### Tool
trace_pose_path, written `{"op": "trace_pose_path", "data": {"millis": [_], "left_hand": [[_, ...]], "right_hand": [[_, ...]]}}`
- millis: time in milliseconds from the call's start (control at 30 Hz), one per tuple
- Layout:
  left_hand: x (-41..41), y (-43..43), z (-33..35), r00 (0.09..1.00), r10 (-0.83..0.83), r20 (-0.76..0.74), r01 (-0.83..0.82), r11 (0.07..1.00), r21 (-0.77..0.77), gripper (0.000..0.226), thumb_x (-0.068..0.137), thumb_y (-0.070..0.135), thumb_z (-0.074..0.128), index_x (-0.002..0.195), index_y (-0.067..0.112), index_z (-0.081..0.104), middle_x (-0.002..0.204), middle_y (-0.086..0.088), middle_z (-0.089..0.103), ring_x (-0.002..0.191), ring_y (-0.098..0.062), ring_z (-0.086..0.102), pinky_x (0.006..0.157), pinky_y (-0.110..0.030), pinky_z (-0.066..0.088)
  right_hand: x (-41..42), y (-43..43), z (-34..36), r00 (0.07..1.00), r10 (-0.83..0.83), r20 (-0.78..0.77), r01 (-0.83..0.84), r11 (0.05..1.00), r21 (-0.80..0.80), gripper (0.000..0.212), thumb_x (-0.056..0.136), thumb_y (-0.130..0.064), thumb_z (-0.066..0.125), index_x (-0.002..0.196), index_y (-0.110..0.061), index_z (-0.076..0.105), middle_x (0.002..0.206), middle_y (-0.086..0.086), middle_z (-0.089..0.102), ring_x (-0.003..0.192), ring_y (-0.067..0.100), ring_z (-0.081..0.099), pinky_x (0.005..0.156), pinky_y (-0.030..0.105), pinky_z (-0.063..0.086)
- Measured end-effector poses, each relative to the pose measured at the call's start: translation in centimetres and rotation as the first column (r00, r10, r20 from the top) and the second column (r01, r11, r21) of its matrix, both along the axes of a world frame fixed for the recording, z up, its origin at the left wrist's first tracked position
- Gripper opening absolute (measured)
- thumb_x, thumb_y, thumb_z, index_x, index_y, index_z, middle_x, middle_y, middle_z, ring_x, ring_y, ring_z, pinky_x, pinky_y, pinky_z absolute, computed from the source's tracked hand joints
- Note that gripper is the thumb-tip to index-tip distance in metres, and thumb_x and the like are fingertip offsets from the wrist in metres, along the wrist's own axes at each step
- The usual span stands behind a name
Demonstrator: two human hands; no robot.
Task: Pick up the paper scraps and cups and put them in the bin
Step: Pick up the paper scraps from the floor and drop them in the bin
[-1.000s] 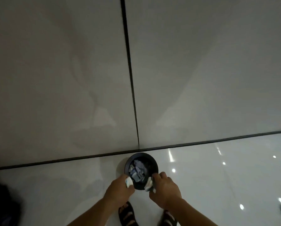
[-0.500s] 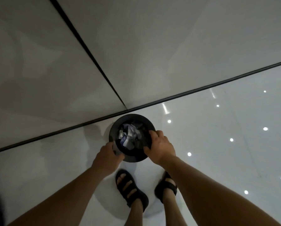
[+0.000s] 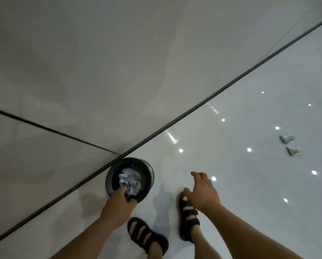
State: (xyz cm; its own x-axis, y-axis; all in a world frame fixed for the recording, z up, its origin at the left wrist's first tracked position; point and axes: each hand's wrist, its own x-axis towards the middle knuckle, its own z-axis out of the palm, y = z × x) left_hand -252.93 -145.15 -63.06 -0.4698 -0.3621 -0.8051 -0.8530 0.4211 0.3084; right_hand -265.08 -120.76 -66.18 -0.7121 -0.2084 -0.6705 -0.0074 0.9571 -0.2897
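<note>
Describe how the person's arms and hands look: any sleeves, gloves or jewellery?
No sleeves show: the left arm and right arm are bare up to the picture's edge. The left hand, at the bin, and the right hand wear no gloves, and no watch, ring or bracelet shows. Black strap sandals are on the feet.

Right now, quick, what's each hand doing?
Left hand: gripping the near rim of the bin.
Right hand: open, holding nothing.
</note>
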Motion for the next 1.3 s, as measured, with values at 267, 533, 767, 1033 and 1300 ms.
{"op": "trace_pose_path", "data": {"millis": [267,533,767,1033,1300], "left_hand": [[-6.3,10.9,5.7,0.979,-0.196,0.052,0.194,0.98,0.035,0.049,0.091,0.033,0.056,0.133,0.009,0.045,0.132,-0.01,0.049,0.124,-0.025,0.045,0.099,-0.03,0.037],[-17.8,30.3,9.6,0.889,-0.458,0.014,0.458,0.889,0.003,0.061,0.092,0.045,0.051,0.144,0.019,0.034,0.147,-0.003,0.038,0.132,-0.019,0.039,0.108,-0.029,0.033],[-28.9,45.9,14.6,0.743,-0.651,-0.159,0.653,0.756,-0.043,0.063,0.092,0.046,0.051,0.146,0.018,0.032,0.148,-0.004,0.037,0.133,-0.021,0.036,0.108,-0.033,0.034],[-38.2,54.8,20.0,0.62,-0.748,-0.237,0.752,0.652,-0.091,0.064,0.092,0.044,0.05,0.146,0.016,0.032,0.149,-0.005,0.035,0.136,-0.023,0.032,0.108,-0.034,0.032],[-47.7,59.9,20.2,0.56,-0.794,-0.235,0.808,0.586,-0.055,0.065,0.091,0.045,0.049,0.147,0.017,0.031,0.15,-0.006,0.034,0.136,-0.024,0.032,0.109,-0.039,0.034]], "right_hand": [[-0.5,15.1,5.3,0.956,-0.294,-0.012,0.294,0.955,0.043,0.066,0.091,-0.044,0.051,0.149,-0.027,0.025,0.151,-0.003,0.026,0.13,0.017,0.037,0.092,0.03,0.045],[-6.2,32.2,10.3,0.943,-0.318,-0.099,0.325,0.943,0.07,0.076,0.09,-0.057,0.045,0.153,-0.03,0.013,0.156,-0.002,0.018,0.138,0.02,0.026,0.099,0.032,0.043],[-11.1,44.5,15.9,0.881,-0.444,-0.165,0.458,0.887,0.063,0.078,0.088,-0.059,0.047,0.153,-0.03,0.016,0.157,0.001,0.02,0.14,0.023,0.025,0.103,0.038,0.039],[-16.9,51.7,22.1,0.828,-0.52,-0.211,0.54,0.84,0.048,0.076,0.089,-0.058,0.048,0.153,-0.028,0.018,0.155,0.002,0.021,0.14,0.024,0.024,0.103,0.039,0.038],[-25.6,54.9,22.7,0.807,-0.558,-0.194,0.578,0.814,0.058,0.077,0.087,-0.059,0.051,0.152,-0.029,0.021,0.153,0.001,0.024,0.138,0.023,0.027,0.103,0.04,0.04]]}}
